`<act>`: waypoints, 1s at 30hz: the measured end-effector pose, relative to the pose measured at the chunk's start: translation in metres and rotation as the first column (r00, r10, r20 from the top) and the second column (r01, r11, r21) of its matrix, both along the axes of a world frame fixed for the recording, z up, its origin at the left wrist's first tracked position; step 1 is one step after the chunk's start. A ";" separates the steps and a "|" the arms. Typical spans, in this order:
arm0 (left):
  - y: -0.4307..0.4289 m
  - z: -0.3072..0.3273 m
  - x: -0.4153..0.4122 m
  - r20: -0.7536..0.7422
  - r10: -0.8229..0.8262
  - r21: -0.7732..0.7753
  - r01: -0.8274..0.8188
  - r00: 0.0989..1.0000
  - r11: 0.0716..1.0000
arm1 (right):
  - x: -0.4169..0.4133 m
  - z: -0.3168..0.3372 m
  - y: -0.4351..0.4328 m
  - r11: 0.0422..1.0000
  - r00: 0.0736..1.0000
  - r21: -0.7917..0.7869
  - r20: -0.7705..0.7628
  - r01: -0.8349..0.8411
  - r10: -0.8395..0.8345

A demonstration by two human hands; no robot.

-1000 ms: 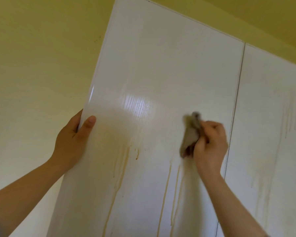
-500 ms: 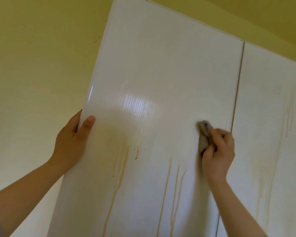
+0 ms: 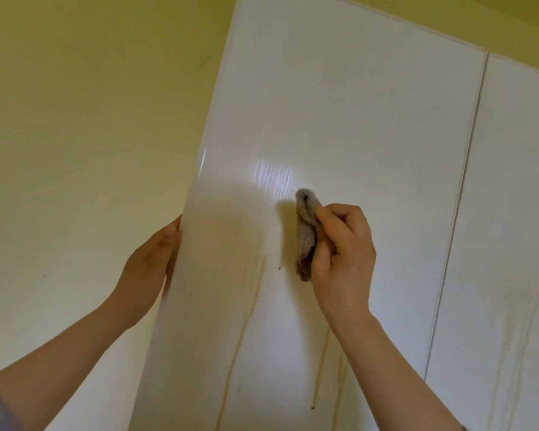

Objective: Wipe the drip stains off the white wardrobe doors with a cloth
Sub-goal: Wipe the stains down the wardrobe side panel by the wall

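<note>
The glossy white left wardrobe door [image 3: 355, 113] stands swung open towards me. My right hand [image 3: 344, 259] grips a bunched grey-brown cloth [image 3: 305, 231] and presses it against the middle of this door. Brown drip stains [image 3: 243, 334] run down the door below and left of the cloth, with thinner streaks [image 3: 321, 368] under my right wrist. My left hand [image 3: 151, 262] holds the door's free left edge, its fingers hidden behind the panel. The right door [image 3: 517, 213] carries faint streaks [image 3: 511, 343] low down.
A yellow wall [image 3: 91, 119] fills the left side and runs above the wardrobe. A narrow seam [image 3: 461, 194] separates the two doors.
My right hand has swept the cloth leftwards from beside the seam to the door's middle. The upper part of the stains looks fainter. My left thumb has slipped off the door's front.
</note>
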State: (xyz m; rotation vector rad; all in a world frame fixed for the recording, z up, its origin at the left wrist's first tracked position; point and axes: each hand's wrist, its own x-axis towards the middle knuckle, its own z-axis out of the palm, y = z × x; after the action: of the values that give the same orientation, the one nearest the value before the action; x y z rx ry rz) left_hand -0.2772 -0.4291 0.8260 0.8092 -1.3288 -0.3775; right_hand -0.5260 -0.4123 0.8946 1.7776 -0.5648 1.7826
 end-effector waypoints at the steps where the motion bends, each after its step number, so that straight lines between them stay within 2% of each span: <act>1: 0.004 -0.004 0.003 -0.020 -0.047 0.009 0.047 0.999 0.999 | 0.016 0.001 -0.002 1.000 1.000 -0.010 -0.024 0.013 -0.013; 5: 0.011 -0.021 0.010 -0.104 -0.200 0.021 0.203 0.974 0.979 | 0.064 0.017 -0.011 0.997 0.996 -0.045 -0.056 0.063 -0.066; 10: 0.013 -0.040 0.015 -0.155 -0.268 0.019 0.275 0.951 0.961 | 0.103 0.027 -0.032 0.991 0.987 -0.042 -0.092 0.127 -0.131; 13: 0.013 -0.044 0.015 -0.178 -0.290 0.015 0.297 0.940 0.955 | 0.118 -0.005 -0.037 0.993 0.965 -0.088 -0.243 0.082 -0.102; 16: 0.014 -0.044 0.015 -0.231 -0.288 0.027 0.301 0.930 0.953 | 0.111 -0.051 -0.038 0.988 0.900 -0.145 -0.421 0.058 -0.115; 20: 0.019 -0.041 0.016 -0.208 -0.316 0.052 0.333 0.926 0.942 | 0.084 -0.088 -0.035 0.987 0.859 -0.140 -0.493 0.078 -0.138; 23: 0.023 -0.038 0.014 -0.215 -0.264 0.063 0.283 0.940 0.957 | 0.078 -0.078 -0.020 0.993 0.903 -0.107 -0.419 0.057 -0.096; 26: 0.023 -0.037 0.010 -0.189 -0.146 0.044 0.157 0.971 0.987 | 0.070 -0.033 -0.007 0.994 0.976 -0.064 -0.191 0.093 -0.104; 28: 0.020 -0.036 0.004 -0.155 -0.042 0.029 0.047 0.987 0.998 | 0.062 0.001 -0.010 0.990 0.990 -0.053 -0.042 0.129 -0.131; 30: 0.019 -0.034 -0.003 -0.142 0.037 0.034 -0.032 0.989 0.999 | 0.060 0.022 -0.018 0.991 0.991 -0.012 0.012 0.134 -0.134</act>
State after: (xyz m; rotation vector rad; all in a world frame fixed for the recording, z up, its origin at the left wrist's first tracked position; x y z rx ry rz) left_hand -0.2798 -0.4103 0.7924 0.8151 -1.1768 -0.4222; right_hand -0.4662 -0.4298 0.9164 1.6811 -0.6591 1.7017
